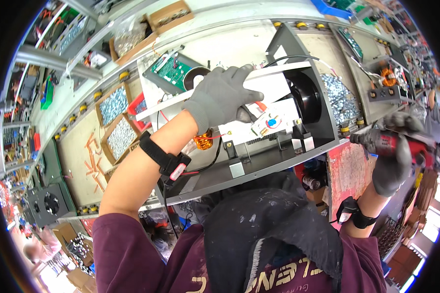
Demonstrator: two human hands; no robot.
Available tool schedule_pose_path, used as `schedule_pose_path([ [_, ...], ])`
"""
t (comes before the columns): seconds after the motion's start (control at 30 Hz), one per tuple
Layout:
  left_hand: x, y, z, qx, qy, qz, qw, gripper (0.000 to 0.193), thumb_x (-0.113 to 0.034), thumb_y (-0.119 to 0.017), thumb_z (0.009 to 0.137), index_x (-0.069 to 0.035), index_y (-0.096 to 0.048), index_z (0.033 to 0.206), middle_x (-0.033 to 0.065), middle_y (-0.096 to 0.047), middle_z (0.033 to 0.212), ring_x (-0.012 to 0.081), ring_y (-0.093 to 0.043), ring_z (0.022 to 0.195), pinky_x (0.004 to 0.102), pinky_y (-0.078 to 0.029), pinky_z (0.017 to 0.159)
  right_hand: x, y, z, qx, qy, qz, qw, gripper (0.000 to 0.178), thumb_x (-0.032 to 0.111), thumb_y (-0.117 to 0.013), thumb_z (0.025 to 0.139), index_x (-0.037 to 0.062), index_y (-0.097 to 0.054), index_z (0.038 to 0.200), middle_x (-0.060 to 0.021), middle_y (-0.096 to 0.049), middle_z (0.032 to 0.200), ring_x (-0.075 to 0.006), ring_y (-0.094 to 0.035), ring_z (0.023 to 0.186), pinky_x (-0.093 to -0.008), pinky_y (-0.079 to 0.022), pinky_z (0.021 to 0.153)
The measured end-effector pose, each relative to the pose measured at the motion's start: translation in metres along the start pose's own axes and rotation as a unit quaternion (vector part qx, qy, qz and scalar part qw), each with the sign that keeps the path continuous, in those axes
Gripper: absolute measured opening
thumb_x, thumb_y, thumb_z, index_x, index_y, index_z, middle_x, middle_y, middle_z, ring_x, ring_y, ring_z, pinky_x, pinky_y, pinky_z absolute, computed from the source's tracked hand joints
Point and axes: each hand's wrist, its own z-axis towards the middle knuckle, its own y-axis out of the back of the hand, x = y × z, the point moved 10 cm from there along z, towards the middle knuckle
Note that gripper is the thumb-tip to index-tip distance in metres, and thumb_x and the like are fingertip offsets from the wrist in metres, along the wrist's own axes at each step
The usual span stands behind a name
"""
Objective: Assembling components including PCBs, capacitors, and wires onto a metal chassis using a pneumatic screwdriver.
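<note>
Left hand (220, 97), grey-gloved: laid spread, palm down, on the white panel (269, 85) inside the open grey metal chassis (259, 166), beside the black fan (303, 95). Right hand (393, 156), gloved: closed around a red powered screwdriver (384, 142), held off the chassis's right edge. Copper coil (204, 140): seated under the left wrist. Boxes of screws (117, 122): set at the workbench's left side.

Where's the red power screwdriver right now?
In the head view, the red power screwdriver is at right, gripped in the gloved right hand, just off the grey metal chassis.
</note>
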Motion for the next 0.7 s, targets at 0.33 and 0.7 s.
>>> schedule_pose_path([
  [0.33, 0.008, 0.012, 0.067, -0.036, 0.122, -0.137, 0.982, 0.066, -0.043, -0.071, 0.071, -0.026, -0.048, 0.131, 0.0160, -0.043, 0.134, 0.0339, -0.049, 0.116, 0.0418, -0.042, 0.095, -0.223, 0.299, -0.220, -0.203, -0.369, -0.331, 0.844, 0.041, 0.006, -0.070, 0.075, 0.0004, -0.054, 0.113, -0.0061, -0.061, 0.099, -0.0135, -0.057, 0.087, -0.0269, -0.045, 0.076],
  [0.7, 0.167, -0.019, -0.265, -0.171, 0.601, -0.139, 0.769, 0.036, -0.040, -0.061, 0.084, -0.017, -0.064, 0.111, 0.0112, -0.064, 0.102, 0.0259, -0.062, 0.092, 0.0358, -0.047, 0.082, -0.316, 0.396, -0.327, -0.219, -0.436, -0.267, 0.831, 0.049, 0.012, -0.070, 0.076, 0.0009, -0.052, 0.120, -0.0071, -0.059, 0.105, -0.0175, -0.056, 0.086, -0.0313, -0.048, 0.073],
])
